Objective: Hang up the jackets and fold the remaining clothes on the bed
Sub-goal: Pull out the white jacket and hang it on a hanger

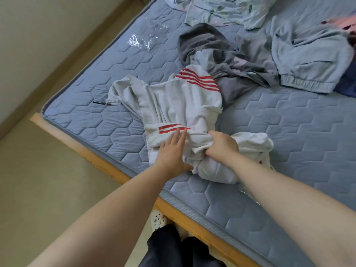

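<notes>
Sits on the head; looks forward and steeply down, wide-angle, from close above the near edge of the mattress (289, 132), with floor (28, 189) at left.

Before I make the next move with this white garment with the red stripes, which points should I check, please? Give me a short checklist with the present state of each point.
1. The right hand grips the bunched cloth of the white garment: ok.
2. The left hand lies flat on it, fingers straight: ok.
3. The white garment is spread smooth: not ok, it is crumpled and twisted.
4. It is free of the dark grey garment: cannot tell; its striped end touches that garment.
5. There is bare mattress beside it for spreading: ok, to its right.
</notes>
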